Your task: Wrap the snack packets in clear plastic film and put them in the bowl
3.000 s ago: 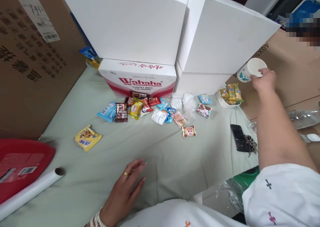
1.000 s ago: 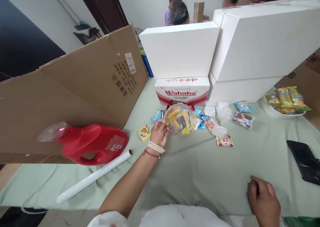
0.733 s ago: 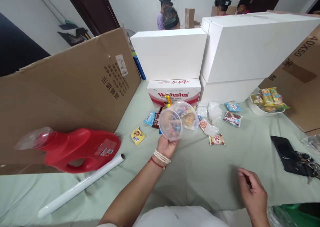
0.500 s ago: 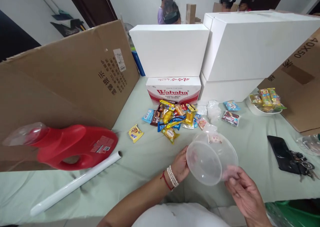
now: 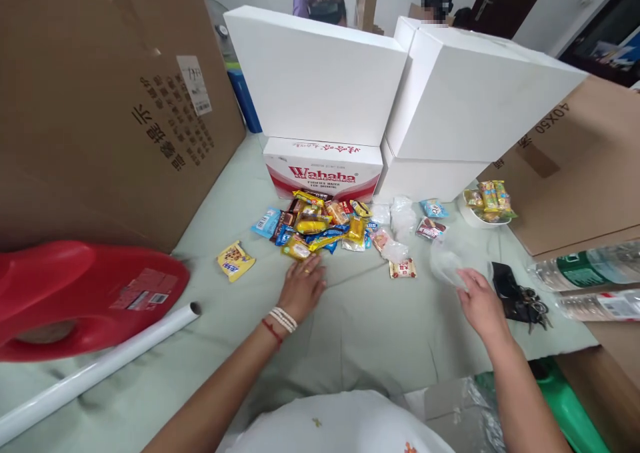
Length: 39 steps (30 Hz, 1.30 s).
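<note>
My left hand [image 5: 303, 286], with a beaded bracelet at the wrist, is open, palm down over the cloth. Its fingertips reach the front edge of a heap of wrapped snacks [image 5: 313, 225], by a yellow packet [image 5: 297, 247]; whether they touch it I cannot tell. Over on the right, my right hand [image 5: 483, 306] grips the rim of a clear plastic bowl [image 5: 445, 261], which is blurred and hard to see against the cloth. A small red-and-cream packet [image 5: 403, 268] lies between the hands. Apart from the heap, on its left, is a yellow cookie packet [image 5: 236, 261].
A Wahaba-style carton marked Wahaha [image 5: 325, 173] and white boxes [image 5: 450, 106] stand behind the snacks. On the left are a red jug [image 5: 100, 293] and a white tube [image 5: 110, 366]. A white bowl of snacks [image 5: 483, 220], keys [image 5: 533, 303] and bottles [image 5: 595, 270] are on the right.
My left hand has let go of the clear bowl and moved left to the snack heap. My right hand has carried the bowl away to the right. The view has shifted.
</note>
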Available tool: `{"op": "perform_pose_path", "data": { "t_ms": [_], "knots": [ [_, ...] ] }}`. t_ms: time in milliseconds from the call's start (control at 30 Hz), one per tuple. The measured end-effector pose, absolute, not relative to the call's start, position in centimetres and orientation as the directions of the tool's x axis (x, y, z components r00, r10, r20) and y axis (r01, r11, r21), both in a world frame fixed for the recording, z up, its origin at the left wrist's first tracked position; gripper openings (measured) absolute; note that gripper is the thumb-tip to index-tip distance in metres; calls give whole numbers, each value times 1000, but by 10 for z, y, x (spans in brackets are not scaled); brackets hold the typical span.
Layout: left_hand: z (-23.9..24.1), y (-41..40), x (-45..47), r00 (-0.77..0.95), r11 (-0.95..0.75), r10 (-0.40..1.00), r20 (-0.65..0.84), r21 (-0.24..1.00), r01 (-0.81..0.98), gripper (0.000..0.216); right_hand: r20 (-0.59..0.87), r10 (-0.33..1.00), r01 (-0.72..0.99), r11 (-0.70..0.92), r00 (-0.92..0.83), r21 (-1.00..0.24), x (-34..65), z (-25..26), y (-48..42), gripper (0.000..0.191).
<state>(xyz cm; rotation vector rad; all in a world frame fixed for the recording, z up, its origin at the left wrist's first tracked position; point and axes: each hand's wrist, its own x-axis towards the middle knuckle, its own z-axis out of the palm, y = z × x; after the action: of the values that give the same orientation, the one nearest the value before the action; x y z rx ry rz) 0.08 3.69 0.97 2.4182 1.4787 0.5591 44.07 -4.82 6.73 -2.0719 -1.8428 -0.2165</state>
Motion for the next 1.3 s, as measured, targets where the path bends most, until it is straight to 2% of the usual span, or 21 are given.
{"op": "perform_pose_path", "data": {
  "t_ms": [100,200,333,433,467,500,533,600,633,700,733,800,867,967,1067,1200,1300],
  "knots": [
    [12,30,-16,451,-537,844,291,420,732,24,277,959,990,-16,54,-137,407,73,-21,41],
    [10,3,-24,476,-596,803,360,481,642,25,91,994,992,72,-63,-102,365,74,9,43],
    [3,-30,-29,407,-563,827,389,581,588,24,-137,988,997,68,-72,-28,332,67,48,28],
    [6,-43,-38,304,-487,873,380,660,573,21,-160,986,999,43,-47,-29,328,68,57,24],
    [9,-46,-41,264,-443,896,357,700,560,20,-129,991,996,30,-40,-85,329,70,55,23],
    [13,-48,-42,224,-385,923,313,750,538,19,-90,995,981,16,-34,-194,329,73,51,23],
    [19,-50,-42,193,-307,951,242,807,505,20,-57,998,936,3,-24,-353,329,77,46,23],
    [30,-52,-34,172,-99,984,35,918,384,28,-36,999,715,-19,-8,-699,321,84,31,28],
    [36,-51,-25,195,17,978,-77,955,295,34,-55,998,577,-33,-21,-816,313,86,22,32],
    [46,-46,0,281,218,932,-227,974,63,44,-123,989,356,-86,-84,-931,291,87,4,38],
    [49,-41,14,320,249,920,-225,968,-36,50,-157,979,282,-115,-131,-953,278,86,-5,38],
    [50,-28,41,346,229,921,-176,966,-119,64,-222,949,166,-187,-223,-968,254,81,-21,37],
    [48,-14,59,315,225,932,-177,967,-123,58,-274,930,55,-268,-246,-962,240,75,-32,36],
    [43,-1,62,325,297,919,-222,933,-202,53,-330,936,-159,-346,-119,-925,246,68,-40,34],
    [41,1,48,328,367,900,-285,903,-223,53,-380,925,-350,-359,-10,-865,267,66,-43,32],
    [37,-12,33,335,420,880,-337,881,-218,51,-424,905,-487,-380,-21,-786,275,64,-46,27],
    [28,-26,29,320,533,830,-456,818,-218,53,-417,908,-592,-361,-46,-720,264,62,-46,24]
  ]
}}
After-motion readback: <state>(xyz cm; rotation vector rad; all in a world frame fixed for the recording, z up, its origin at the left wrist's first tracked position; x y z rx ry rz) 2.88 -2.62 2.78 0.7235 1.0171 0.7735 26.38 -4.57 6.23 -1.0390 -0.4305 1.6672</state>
